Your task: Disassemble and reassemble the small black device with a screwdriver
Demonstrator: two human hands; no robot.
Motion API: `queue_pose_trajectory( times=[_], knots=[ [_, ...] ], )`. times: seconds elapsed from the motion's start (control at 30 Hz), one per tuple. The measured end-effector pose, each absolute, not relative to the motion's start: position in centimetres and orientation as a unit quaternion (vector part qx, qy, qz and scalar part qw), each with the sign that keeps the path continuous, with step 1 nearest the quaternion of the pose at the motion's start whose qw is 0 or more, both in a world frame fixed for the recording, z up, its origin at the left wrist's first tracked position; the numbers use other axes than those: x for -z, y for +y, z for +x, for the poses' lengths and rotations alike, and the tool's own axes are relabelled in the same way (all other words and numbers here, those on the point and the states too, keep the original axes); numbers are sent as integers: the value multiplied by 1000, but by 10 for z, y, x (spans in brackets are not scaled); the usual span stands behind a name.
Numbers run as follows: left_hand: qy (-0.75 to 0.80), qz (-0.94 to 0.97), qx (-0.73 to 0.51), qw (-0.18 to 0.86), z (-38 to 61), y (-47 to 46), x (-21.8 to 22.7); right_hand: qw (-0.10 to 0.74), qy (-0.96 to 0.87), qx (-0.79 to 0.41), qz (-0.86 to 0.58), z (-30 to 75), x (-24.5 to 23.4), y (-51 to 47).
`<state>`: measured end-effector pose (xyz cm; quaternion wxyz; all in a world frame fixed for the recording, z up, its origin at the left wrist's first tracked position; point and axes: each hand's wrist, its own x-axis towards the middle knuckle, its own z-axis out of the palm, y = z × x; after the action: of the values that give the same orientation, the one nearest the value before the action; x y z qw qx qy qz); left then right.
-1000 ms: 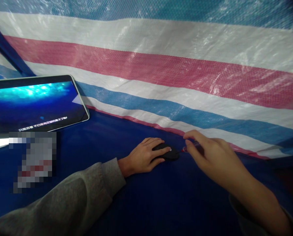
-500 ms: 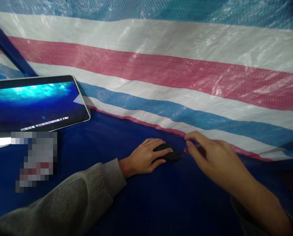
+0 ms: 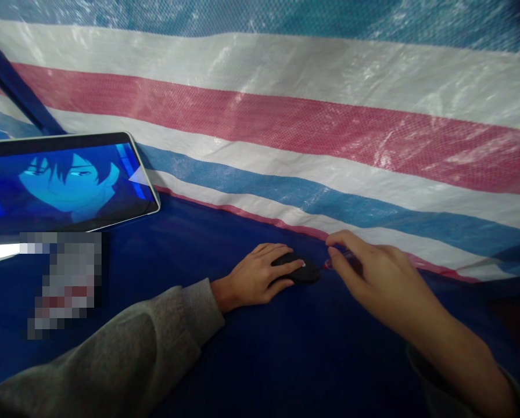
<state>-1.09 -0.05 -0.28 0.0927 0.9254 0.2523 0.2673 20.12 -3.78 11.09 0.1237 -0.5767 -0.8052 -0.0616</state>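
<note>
My left hand (image 3: 255,276), in a grey sleeve, lies on the dark blue cloth (image 3: 286,360) with its fingers wrapped over a small black oval object (image 3: 301,271) and holds it down. My right hand (image 3: 373,276) reaches in from the right, its fingers pinched on a thin red-tipped tool (image 3: 329,265). The tool's tip touches the right end of the black object. What the tool is stays unclear; most of it is hidden by my fingers.
A tablet (image 3: 63,183) with a lit screen leans at the left, showing a cartoon picture. A striped red, white and blue plastic sheet (image 3: 312,122) rises behind the hands. A blurred-out patch (image 3: 63,278) sits below the tablet.
Both hands have stayed almost still at the black object. The picture on the tablet screen has changed from a blue underwater scene to a cartoon figure.
</note>
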Motion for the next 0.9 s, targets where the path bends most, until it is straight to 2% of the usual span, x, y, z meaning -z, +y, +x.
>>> queue_pose_trajectory(
  times=[0.9],
  knots=[
    [257, 926, -256, 102, -11, -1, 1, 112, -802, 66, -583, 200, -113, -40]
  ],
)
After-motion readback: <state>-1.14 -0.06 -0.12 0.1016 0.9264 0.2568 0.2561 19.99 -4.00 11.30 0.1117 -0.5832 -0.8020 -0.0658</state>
